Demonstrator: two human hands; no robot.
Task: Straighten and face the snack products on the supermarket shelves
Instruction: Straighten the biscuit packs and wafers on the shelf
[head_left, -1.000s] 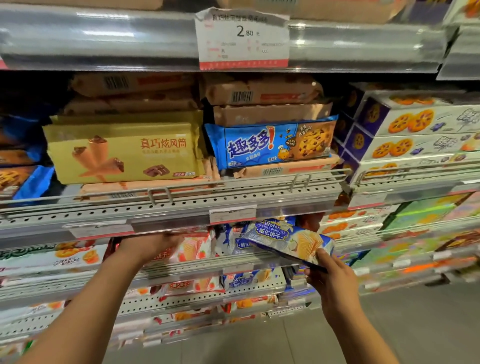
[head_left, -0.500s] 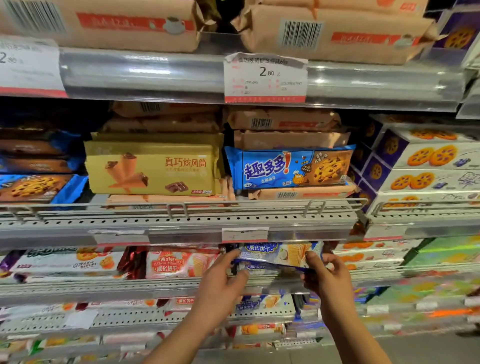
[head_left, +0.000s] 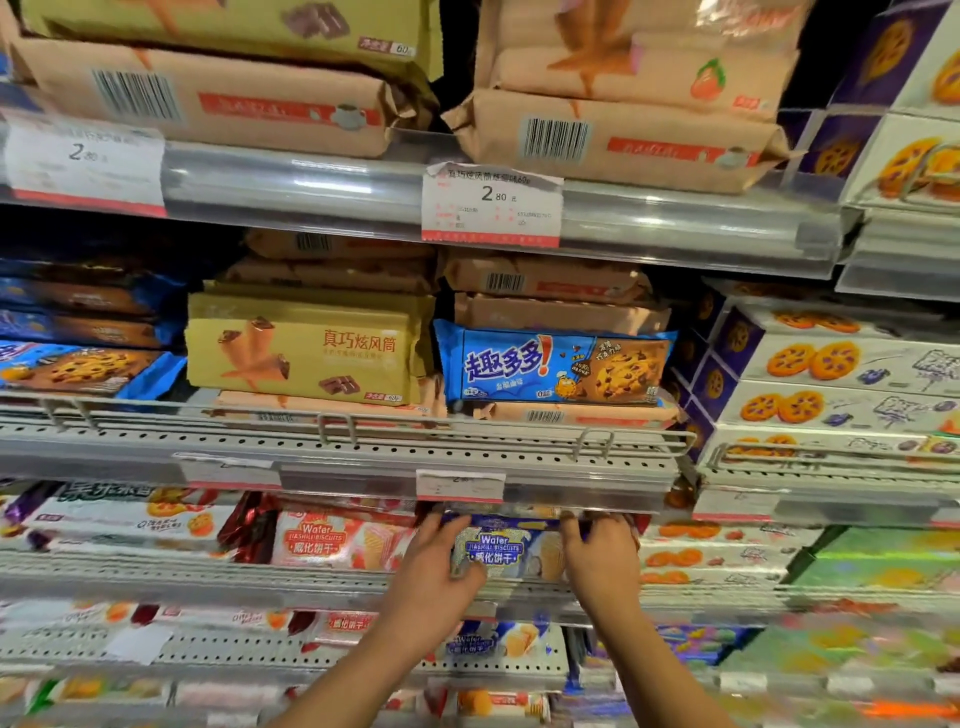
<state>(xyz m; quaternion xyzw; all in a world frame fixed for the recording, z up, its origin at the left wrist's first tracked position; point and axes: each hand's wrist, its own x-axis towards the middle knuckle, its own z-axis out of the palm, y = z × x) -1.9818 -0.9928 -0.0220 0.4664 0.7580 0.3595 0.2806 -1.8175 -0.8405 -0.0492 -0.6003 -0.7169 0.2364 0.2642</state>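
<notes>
The shelf edge above hides the top of the blue wafer pack (head_left: 493, 551), and my fingertips vanish under it. My left hand (head_left: 434, 569) grips its left end, my right hand (head_left: 597, 558) its right end, both arms reaching up and forward. The pack lies lengthwise left to right, label facing me, beside the pink wafer pack (head_left: 332, 540).

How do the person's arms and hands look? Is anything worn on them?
Both forearms are bare, with no sleeve in view. The left hand and the right hand carry no glove. No watch, ring or bracelet can be seen on either wrist.
</notes>
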